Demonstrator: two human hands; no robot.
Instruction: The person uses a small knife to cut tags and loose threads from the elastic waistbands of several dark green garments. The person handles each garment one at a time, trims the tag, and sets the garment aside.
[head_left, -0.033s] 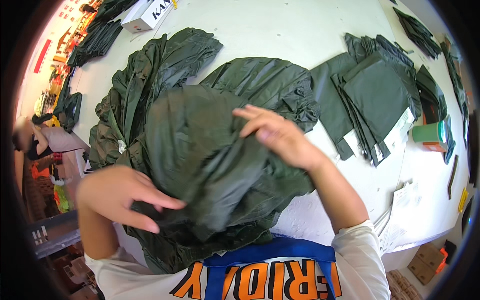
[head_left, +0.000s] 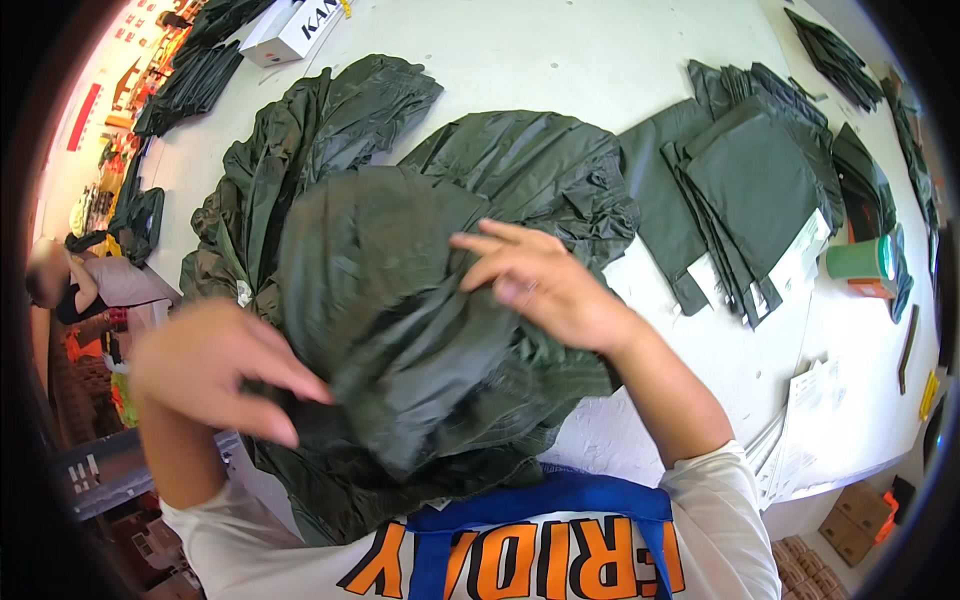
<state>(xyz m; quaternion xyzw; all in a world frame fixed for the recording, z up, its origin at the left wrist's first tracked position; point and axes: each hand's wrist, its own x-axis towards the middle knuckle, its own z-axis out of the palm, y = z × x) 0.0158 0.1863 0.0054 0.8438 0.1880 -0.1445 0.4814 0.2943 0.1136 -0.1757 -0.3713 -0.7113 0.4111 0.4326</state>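
A rumpled dark green garment [head_left: 350, 240] of thin, slightly shiny fabric lies heaped on the white table in front of me. At its near left edge is my left hand [head_left: 215, 365], blurred by motion, with thumb and index finger apart; its other fingers are hidden. Over the right part of the heap, my right hand [head_left: 545, 285] has its fingers spread, the tips at the fabric. Beneath and behind lie more dark green garments [head_left: 520, 150], bunched, one with a gathered edge. The near part of the heap reaches my apron [head_left: 560, 495].
Folded dark green garments [head_left: 750, 170] with white labels lie at the right. Beyond them stands a green cylindrical container [head_left: 860, 260]. Paper sheets [head_left: 800, 420] rest at the near right edge. A white box [head_left: 290, 35] is at the far left. Another person [head_left: 100, 280] is beyond the table's left side.
My left hand has moved left and slightly up. My right hand has shifted a little left over the garment, and the folds between them have shifted left.
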